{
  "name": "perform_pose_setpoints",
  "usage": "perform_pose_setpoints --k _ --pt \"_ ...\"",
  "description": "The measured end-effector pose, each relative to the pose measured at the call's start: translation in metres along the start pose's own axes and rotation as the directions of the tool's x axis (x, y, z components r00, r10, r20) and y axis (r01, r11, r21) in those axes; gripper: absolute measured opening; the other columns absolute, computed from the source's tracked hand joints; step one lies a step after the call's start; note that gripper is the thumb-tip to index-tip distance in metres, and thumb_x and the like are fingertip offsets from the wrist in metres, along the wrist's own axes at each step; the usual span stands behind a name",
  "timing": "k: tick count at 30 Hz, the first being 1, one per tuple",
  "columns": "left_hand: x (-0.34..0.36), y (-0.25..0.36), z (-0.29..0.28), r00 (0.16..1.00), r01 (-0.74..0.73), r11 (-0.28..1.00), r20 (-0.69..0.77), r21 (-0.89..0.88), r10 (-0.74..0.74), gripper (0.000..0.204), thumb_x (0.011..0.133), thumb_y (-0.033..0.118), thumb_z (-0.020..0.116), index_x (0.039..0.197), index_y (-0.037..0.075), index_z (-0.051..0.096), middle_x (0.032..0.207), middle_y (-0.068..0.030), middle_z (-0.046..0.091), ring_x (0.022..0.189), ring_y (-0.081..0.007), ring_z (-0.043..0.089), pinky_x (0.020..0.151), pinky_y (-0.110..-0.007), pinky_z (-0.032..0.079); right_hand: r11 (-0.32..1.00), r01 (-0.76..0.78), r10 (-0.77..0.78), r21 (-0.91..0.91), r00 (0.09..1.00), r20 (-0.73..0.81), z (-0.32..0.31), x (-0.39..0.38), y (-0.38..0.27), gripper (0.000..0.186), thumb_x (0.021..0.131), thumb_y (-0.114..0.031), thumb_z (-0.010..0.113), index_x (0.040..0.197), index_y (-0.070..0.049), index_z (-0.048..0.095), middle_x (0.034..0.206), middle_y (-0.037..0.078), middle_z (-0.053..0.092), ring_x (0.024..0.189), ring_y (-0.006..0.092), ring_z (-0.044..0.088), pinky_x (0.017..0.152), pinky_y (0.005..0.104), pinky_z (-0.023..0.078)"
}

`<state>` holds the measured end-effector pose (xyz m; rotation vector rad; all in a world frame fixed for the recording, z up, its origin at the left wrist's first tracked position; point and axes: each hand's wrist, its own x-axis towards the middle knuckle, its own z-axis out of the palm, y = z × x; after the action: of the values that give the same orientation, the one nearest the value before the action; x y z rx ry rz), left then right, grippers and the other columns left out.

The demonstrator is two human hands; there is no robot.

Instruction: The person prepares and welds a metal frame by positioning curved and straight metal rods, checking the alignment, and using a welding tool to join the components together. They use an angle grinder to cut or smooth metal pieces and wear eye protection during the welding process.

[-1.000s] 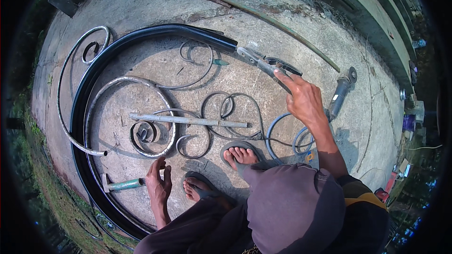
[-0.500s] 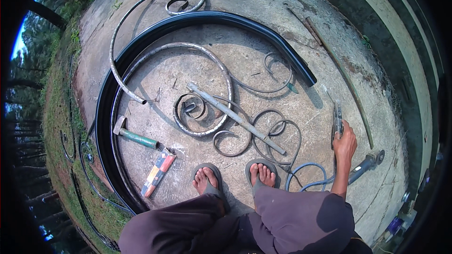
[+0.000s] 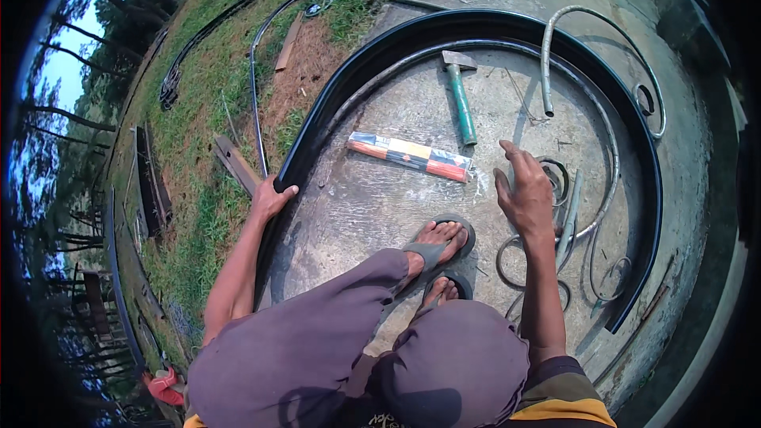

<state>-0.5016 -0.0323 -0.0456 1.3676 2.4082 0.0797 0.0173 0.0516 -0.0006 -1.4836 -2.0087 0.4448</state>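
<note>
Left hand (image 3: 272,196) grips the big curved black steel channel (image 3: 380,55); right hand (image 3: 525,190), fingers spread, hovers near the long flat multicoloured packet (image 3: 412,156). Looks like repositioning; next needs firm grip.

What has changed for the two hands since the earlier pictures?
The right hand let go of the clamp tool it held half a second ago and now hovers open, fingers spread, above the metal scrolls. The left hand came to the black curved bar and rests on its end. Hammer and scrolls lie as before.
</note>
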Motion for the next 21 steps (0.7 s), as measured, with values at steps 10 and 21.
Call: perform_pose_setpoints --k 10,21 --pt "-0.217 0.044 -0.008 0.945 -0.137 0.666 0.104 -0.734 0.309 0.068 0.086 0.051 0.07 0.134 0.005 0.054 0.115 -0.0169 0.068 0.109 -0.0299 0.065 0.094 -0.041 0.049 0.833 0.431 -0.549 0.348 0.554 0.626 0.162 -0.023 -0.18 0.051 0.082 -0.011 0.069 0.131 -0.012 0.057 0.109 0.02 0.068 0.099 0.0385 0.067 0.082 0.0471 0.053" --pt "-0.411 -0.098 0.072 0.883 0.343 0.251 0.402 -0.905 0.241 0.042 0.093 0.035 0.066 0.125 0.009 0.062 0.101 -0.0052 0.071 0.1 -0.0163 0.064 0.086 -0.03 0.047 0.736 0.661 -0.486 0.146 0.366 0.793 0.197 -0.058 -0.123 0.054 0.078 -0.006 0.072 0.129 -0.008 0.057 0.086 0.018 0.066 0.081 0.0356 0.065 0.072 0.0471 0.051"
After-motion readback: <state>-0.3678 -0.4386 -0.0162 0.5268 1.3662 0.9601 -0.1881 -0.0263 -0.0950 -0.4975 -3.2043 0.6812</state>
